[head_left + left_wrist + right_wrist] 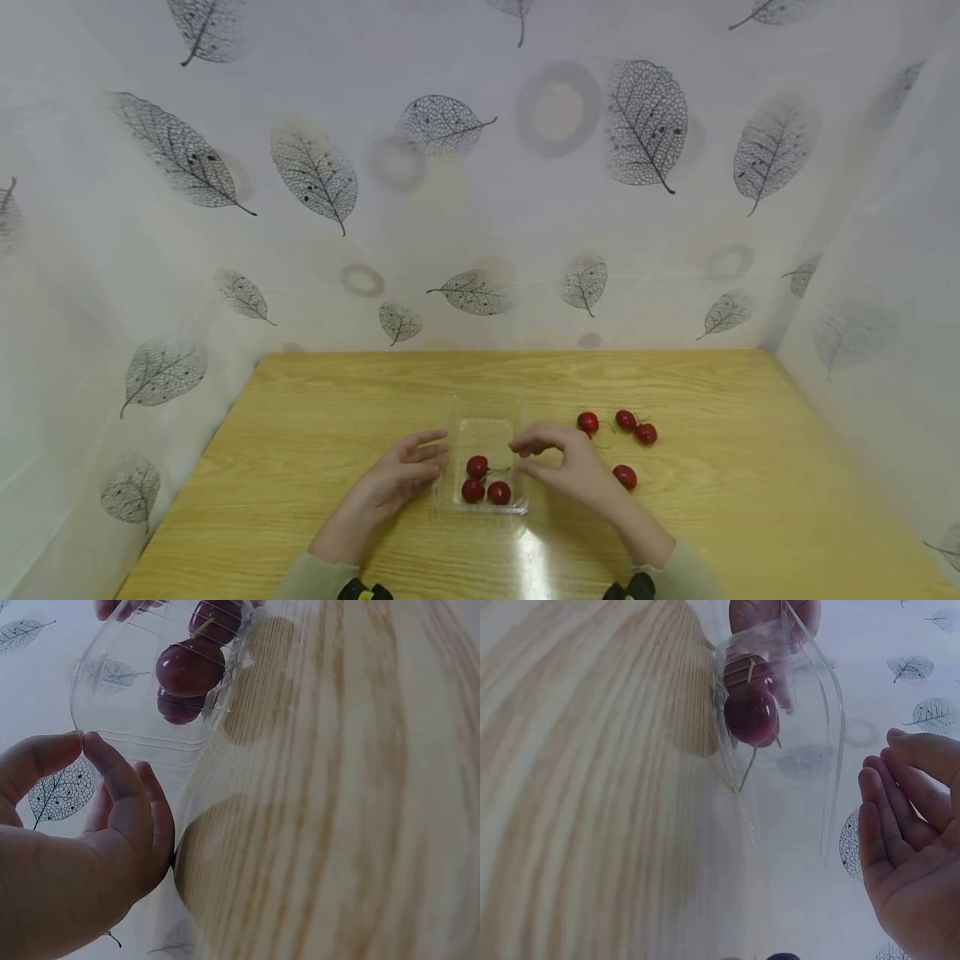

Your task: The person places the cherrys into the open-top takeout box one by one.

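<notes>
A clear plastic box (pixel 485 427) stands on the table, its walls see-through. Three red cherries (pixel 498 492) lie in its near end, at least one with a green stem. At the box's left side, my left hand (pixel 405 473) pinches the rim between thumb and forefinger, which the left wrist view shows close up. My right hand (pixel 573 467) hovers by the opposite side, fingers loosely bent and holding nothing. In the right wrist view a gap separates that hand (pixel 915 825) from the box wall.
Several loose cherries (pixel 646 433) lie on the wooden table (pixel 330 392) to the right of the box, one partly hidden behind my right hand. A leaf-patterned white sheet (pixel 480 208) rises behind the table and along both sides.
</notes>
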Available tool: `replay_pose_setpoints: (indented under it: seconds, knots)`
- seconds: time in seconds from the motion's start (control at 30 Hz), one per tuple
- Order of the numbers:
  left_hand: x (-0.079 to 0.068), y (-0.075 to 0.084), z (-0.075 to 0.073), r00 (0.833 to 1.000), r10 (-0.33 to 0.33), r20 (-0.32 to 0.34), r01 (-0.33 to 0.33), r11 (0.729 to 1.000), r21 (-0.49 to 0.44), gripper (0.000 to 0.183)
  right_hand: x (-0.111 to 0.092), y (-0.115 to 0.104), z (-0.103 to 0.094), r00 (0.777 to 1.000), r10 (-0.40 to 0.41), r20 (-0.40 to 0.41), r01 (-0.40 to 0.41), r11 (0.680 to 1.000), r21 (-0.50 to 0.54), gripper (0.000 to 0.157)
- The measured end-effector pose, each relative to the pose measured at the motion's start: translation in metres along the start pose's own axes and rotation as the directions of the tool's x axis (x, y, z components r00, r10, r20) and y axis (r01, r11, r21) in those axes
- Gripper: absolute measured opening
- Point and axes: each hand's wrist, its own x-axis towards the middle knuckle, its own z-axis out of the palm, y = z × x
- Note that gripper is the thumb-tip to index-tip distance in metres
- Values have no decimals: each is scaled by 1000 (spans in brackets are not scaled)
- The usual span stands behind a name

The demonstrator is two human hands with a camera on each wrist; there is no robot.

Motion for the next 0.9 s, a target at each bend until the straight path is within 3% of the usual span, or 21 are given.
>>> replay_pose_setpoints:
  seconds: [0.53, 0.9]
  knots:
    - [0, 0, 0, 1000, 9, 3, -9, 1000, -15, 71, -17, 14, -26, 990, 116, -77, -117, 993, -6, 23]
    - [0, 0, 1, 1000, 10, -3, -10, 1000, -5, 72, -32, 21, -46, 984, 60, -166, -73, 995, -75, 22]
